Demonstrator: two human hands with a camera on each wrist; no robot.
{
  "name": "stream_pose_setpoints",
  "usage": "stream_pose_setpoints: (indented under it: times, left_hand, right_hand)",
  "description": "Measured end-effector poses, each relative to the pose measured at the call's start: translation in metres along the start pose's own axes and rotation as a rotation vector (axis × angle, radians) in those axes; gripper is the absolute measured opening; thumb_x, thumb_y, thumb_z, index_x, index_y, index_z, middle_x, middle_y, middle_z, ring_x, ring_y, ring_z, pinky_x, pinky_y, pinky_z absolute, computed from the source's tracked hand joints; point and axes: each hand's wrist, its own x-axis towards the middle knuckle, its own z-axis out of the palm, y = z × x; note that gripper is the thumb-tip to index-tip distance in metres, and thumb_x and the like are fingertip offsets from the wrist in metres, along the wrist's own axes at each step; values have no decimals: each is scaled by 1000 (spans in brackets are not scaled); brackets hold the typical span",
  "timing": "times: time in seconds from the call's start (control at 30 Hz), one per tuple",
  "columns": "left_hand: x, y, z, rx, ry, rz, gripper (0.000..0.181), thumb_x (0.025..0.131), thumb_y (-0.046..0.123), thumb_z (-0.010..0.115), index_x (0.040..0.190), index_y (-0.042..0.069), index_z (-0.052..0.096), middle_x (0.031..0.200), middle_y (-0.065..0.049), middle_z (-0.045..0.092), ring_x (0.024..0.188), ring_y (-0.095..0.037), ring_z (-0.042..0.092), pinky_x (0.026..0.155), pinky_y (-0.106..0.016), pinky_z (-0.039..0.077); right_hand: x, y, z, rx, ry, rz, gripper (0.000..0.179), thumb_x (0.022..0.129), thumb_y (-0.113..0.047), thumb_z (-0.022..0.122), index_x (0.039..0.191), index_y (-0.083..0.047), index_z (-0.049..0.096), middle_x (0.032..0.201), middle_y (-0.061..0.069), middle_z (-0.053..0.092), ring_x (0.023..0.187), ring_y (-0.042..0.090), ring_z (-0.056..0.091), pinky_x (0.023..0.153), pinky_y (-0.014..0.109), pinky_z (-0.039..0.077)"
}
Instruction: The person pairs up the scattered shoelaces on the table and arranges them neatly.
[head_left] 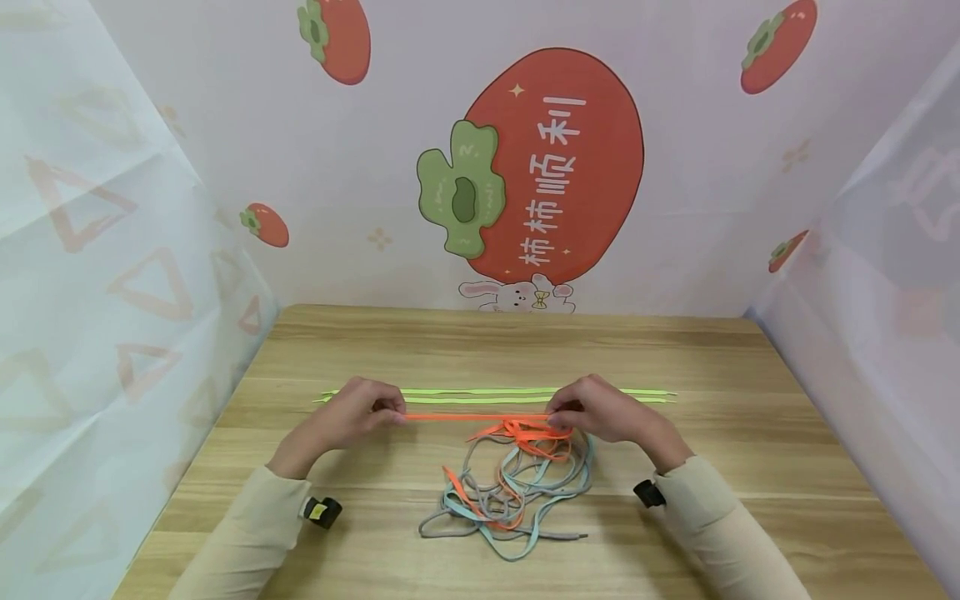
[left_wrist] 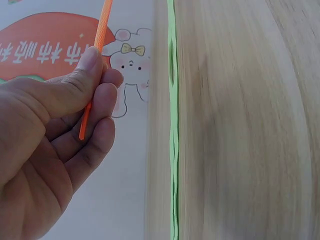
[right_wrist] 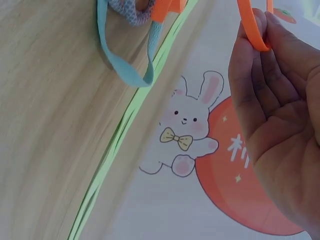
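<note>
Orange lace (head_left: 476, 417) is pinched at both sides here, thumb against index on each hand, basically no gap in either grip. The left fingers (left_wrist: 106, 97) have it right by one end, with a short tip poking out past them. The right fingers (right_wrist: 245, 65) have it partway along, and a small loop droops over them. Between the two, the lace runs straight left to right, and it looks lifted off the desk (head_left: 675, 354).

My read is that this is the straightening step, only partly done: the rest of the orange is bunched up just near of the right hand (head_left: 592, 408). Next move probably calls for holding the left end firm and working the right grip along while easing the bunch loose, gently, since it sits on a tangle of grey cord (head_left: 562, 535) and light-blue lace (head_left: 512, 558). Can't tell how knotted it is.

Pose-wise, both forearms come in from the near side, angled inward, with the left hand (head_left: 367, 408) level with the right. Just far of the stretched bit, two yellow-green laces (head_left: 480, 391) lie side by side, pretty much straight.
</note>
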Motion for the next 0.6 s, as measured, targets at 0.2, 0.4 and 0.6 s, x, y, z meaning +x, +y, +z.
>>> stream_pose_setpoints:
  times: [0.2,0.4,0.6]
  left_hand:
    - [-9,-6,-7,9,-7,-19,8,95,7,78,88,10,76,82,-2,76,72,0,60,69,-23,53]
    - [-19,-13,-14,-19,-10,-32,8,95,6,77,88,9,76,81,-3,75,70,-2,60,66,-22,52]
    - [-30,-18,-21,-19,-9,-50,8,95,8,77,88,10,76,82,-3,76,70,-4,61,66,-22,52]
  right_hand:
    - [-9,5,-5,9,14,1,12,103,-17,71,101,-10,80,86,-3,76,74,9,65,68,23,56]
    - [-20,11,-10,18,27,8,11,102,-15,71,99,-9,80,83,-4,74,73,8,65,68,24,56]
    - [-32,14,-15,36,27,32,12,102,-15,71,100,-8,80,83,-4,74,74,17,68,68,24,57]
